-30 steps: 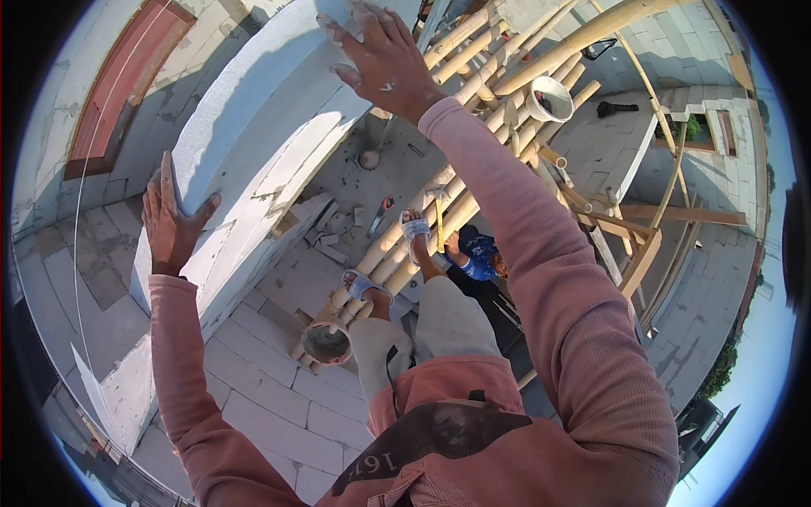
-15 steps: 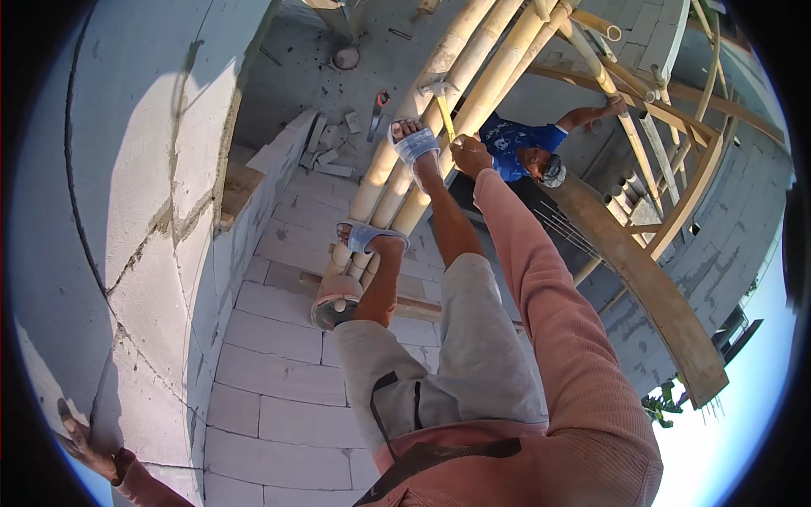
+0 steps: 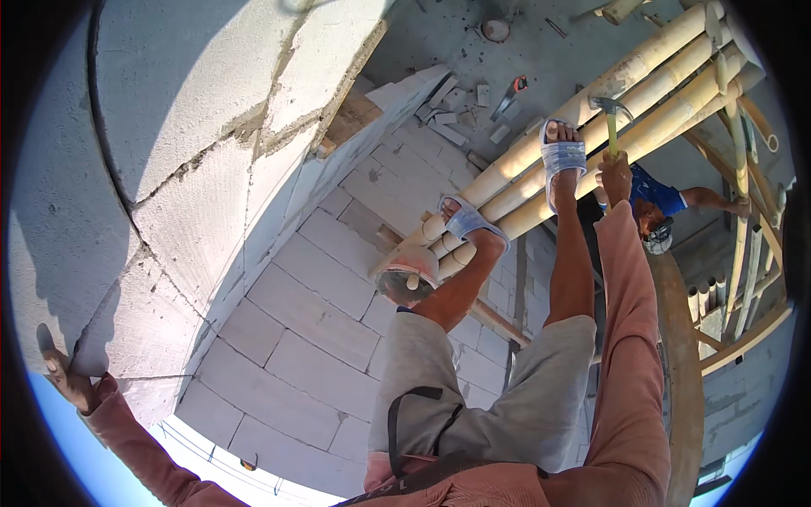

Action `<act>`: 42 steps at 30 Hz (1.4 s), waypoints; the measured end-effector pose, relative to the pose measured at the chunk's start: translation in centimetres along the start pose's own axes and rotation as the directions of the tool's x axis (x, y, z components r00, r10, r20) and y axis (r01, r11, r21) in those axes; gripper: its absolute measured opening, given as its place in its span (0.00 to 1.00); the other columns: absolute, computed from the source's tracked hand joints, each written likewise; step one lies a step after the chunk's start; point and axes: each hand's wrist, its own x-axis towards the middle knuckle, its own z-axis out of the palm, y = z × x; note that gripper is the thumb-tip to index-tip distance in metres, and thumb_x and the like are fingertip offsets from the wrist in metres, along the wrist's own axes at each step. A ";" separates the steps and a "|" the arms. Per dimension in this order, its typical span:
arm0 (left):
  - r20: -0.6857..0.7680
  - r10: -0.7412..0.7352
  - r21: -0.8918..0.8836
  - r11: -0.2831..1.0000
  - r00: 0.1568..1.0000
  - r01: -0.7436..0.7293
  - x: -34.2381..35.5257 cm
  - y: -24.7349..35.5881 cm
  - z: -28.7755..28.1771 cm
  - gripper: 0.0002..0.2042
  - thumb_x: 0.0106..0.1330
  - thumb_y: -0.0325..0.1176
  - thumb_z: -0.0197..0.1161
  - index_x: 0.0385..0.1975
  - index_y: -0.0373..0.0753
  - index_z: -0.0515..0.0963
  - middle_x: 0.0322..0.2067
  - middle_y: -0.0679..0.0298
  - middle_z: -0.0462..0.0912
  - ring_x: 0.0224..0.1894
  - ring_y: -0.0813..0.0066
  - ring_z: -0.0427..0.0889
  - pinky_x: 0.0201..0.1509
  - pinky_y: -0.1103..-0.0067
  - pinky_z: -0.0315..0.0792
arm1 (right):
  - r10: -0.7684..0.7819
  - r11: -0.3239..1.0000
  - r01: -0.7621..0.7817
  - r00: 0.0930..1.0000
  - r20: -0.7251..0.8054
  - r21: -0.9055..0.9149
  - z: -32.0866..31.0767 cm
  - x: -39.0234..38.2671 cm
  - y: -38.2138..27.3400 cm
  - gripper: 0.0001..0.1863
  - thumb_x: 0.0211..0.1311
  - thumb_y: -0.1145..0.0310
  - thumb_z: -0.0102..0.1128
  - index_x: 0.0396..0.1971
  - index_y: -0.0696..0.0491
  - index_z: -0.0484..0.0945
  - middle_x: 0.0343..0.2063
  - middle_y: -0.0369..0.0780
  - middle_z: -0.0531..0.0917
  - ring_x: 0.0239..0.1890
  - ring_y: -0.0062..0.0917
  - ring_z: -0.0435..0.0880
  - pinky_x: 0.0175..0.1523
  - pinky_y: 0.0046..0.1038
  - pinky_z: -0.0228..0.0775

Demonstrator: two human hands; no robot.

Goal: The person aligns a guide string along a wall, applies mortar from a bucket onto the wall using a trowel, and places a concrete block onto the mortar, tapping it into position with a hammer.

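My right hand is closed round the yellow handle of a claw hammer. Its metal head points away from me, over the bamboo poles and just right of my right foot. At the far left, my left hand rests with fingers stretched against the edge of a pale block wall. My feet, in blue-grey slide sandals, stand on the bundled poles. A dusty pinkish bucket sits by the poles' near end.
A person in a blue shirt is below right, one hand on a bamboo upright. A curved wooden board runs beside my right arm. Far below lie a handsaw, broken blocks and a round container.
My view has turned, so the poles, feet and hammer appear farther right. My right hand still grips the hammer, and my left hand stays against the wall.
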 end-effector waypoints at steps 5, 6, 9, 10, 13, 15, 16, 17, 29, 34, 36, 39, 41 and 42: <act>-0.020 -0.030 -0.080 0.996 0.999 0.028 -2.5 1.5 0.9 0.50 0.53 0.60 0.71 0.72 0.39 0.60 0.65 0.49 0.68 0.66 0.57 0.70 0.68 0.60 0.67 | -0.100 0.915 0.053 0.990 0.096 0.400 -3.8 -20.8 -9.6 0.11 0.69 0.61 0.59 0.33 0.51 0.72 0.16 0.30 0.70 0.12 0.12 0.65 0.15 0.19 0.56; -0.024 -0.089 -0.160 0.984 0.996 0.084 -2.3 3.6 1.2 0.52 0.46 0.64 0.72 0.72 0.49 0.62 0.63 0.51 0.71 0.64 0.53 0.72 0.69 0.52 0.66 | -0.074 0.838 -0.045 0.978 0.195 0.544 -4.1 -26.4 -13.1 0.10 0.70 0.60 0.57 0.33 0.50 0.72 0.17 0.30 0.70 0.13 0.12 0.66 0.16 0.18 0.57; -0.006 -0.060 -0.170 0.984 0.998 0.058 -1.5 4.3 0.4 0.53 0.45 0.64 0.75 0.73 0.54 0.60 0.58 0.55 0.72 0.58 0.57 0.76 0.64 0.57 0.73 | -0.087 0.545 -0.244 0.935 0.344 0.802 -5.6 -42.2 -23.7 0.08 0.72 0.62 0.55 0.37 0.48 0.68 0.23 0.31 0.70 0.19 0.13 0.68 0.22 0.21 0.62; -0.049 -0.009 -0.183 0.983 0.999 0.000 -1.5 4.7 -0.1 0.51 0.48 0.59 0.76 0.73 0.53 0.59 0.58 0.54 0.72 0.57 0.58 0.75 0.62 0.59 0.74 | -0.138 0.463 -0.242 0.931 0.339 0.853 -4.7 -46.5 -26.9 0.09 0.73 0.61 0.56 0.36 0.47 0.68 0.24 0.31 0.71 0.19 0.14 0.68 0.22 0.22 0.62; -0.048 0.038 -0.167 0.985 0.998 -0.046 -1.7 3.9 -1.5 0.51 0.49 0.57 0.77 0.73 0.46 0.59 0.59 0.52 0.70 0.62 0.55 0.69 0.67 0.62 0.67 | -0.249 0.222 -0.357 0.879 0.407 0.907 -1.7 -57.6 -34.3 0.09 0.72 0.61 0.56 0.38 0.46 0.66 0.25 0.30 0.71 0.18 0.15 0.68 0.23 0.21 0.63; -0.061 0.040 -0.197 0.979 0.997 -0.051 -1.4 3.9 -1.0 0.51 0.50 0.57 0.77 0.73 0.44 0.59 0.60 0.52 0.70 0.62 0.54 0.68 0.68 0.62 0.66 | -0.247 0.166 -0.408 0.864 0.438 0.898 0.4 -62.4 -38.3 0.09 0.73 0.61 0.54 0.38 0.46 0.65 0.25 0.30 0.69 0.17 0.14 0.66 0.22 0.21 0.62; -0.055 0.043 -0.207 0.977 0.998 -0.054 -1.4 3.9 -0.9 0.51 0.51 0.57 0.76 0.73 0.43 0.59 0.60 0.51 0.69 0.63 0.54 0.67 0.69 0.62 0.65 | -0.244 0.137 -0.435 0.856 0.456 0.890 1.7 -64.1 -39.8 0.08 0.73 0.62 0.53 0.38 0.46 0.65 0.25 0.30 0.68 0.17 0.14 0.65 0.22 0.20 0.61; -0.063 0.041 -0.220 0.974 0.997 -0.054 -1.2 4.0 -0.6 0.51 0.51 0.57 0.76 0.73 0.43 0.59 0.60 0.51 0.69 0.63 0.54 0.67 0.69 0.62 0.65 | -0.247 0.143 -0.420 0.862 0.443 0.896 2.9 -64.9 -40.7 0.08 0.73 0.62 0.53 0.38 0.46 0.65 0.25 0.30 0.68 0.17 0.14 0.65 0.22 0.20 0.61; -0.149 0.041 -0.173 0.983 0.988 -0.067 -1.2 3.7 -0.4 0.51 0.51 0.58 0.75 0.73 0.43 0.59 0.60 0.49 0.69 0.62 0.52 0.69 0.67 0.61 0.64 | -0.415 0.371 -0.385 0.746 0.522 0.845 1.5 -62.8 -39.7 0.10 0.73 0.58 0.55 0.38 0.45 0.66 0.21 0.28 0.68 0.14 0.12 0.62 0.18 0.18 0.54; -0.021 -0.042 -0.249 0.968 0.999 0.036 -2.2 2.7 -1.7 0.56 0.49 0.53 0.77 0.75 0.41 0.50 0.64 0.49 0.66 0.66 0.52 0.66 0.72 0.65 0.60 | -0.429 0.699 0.132 0.864 0.264 0.703 -6.5 -63.2 -36.6 0.11 0.75 0.56 0.52 0.40 0.47 0.66 0.20 0.28 0.68 0.14 0.08 0.61 0.15 0.17 0.52; 0.120 -0.041 -0.361 0.929 0.992 0.082 -2.3 2.8 -2.8 0.65 0.43 0.59 0.78 0.76 0.37 0.41 0.68 0.46 0.59 0.72 0.51 0.58 0.77 0.62 0.49 | -0.645 0.661 0.510 0.761 0.071 0.550 -10.4 -61.6 -37.2 0.13 0.75 0.55 0.51 0.44 0.50 0.68 0.20 0.29 0.69 0.16 0.09 0.63 0.17 0.18 0.57; 0.097 -0.101 -0.121 0.986 0.990 0.112 -5.3 1.2 -2.2 0.68 0.42 0.70 0.73 0.76 0.39 0.39 0.72 0.50 0.54 0.77 0.55 0.47 0.79 0.57 0.37 | -0.890 0.442 0.873 0.455 -0.019 0.207 -15.7 -64.1 -43.6 0.21 0.75 0.57 0.51 0.54 0.60 0.71 0.25 0.36 0.75 0.25 0.16 0.73 0.29 0.22 0.70; 0.083 -0.170 -0.183 0.966 0.982 0.183 -6.4 0.2 -1.8 0.70 0.40 0.76 0.68 0.76 0.39 0.39 0.73 0.52 0.52 0.78 0.57 0.42 0.79 0.53 0.30 | -0.941 0.338 0.936 0.336 0.036 0.097 -16.0 -63.8 -46.8 0.23 0.76 0.60 0.50 0.58 0.64 0.69 0.34 0.45 0.81 0.34 0.31 0.82 0.40 0.32 0.76; 0.133 -0.208 -0.145 0.963 0.969 0.226 -6.2 0.8 -2.0 0.70 0.40 0.77 0.68 0.76 0.39 0.38 0.74 0.52 0.52 0.78 0.57 0.43 0.79 0.52 0.29 | -0.988 0.154 0.988 0.153 -0.004 -0.025 -15.7 -63.8 -48.2 0.22 0.76 0.62 0.50 0.59 0.64 0.69 0.38 0.49 0.82 0.37 0.38 0.83 0.42 0.36 0.77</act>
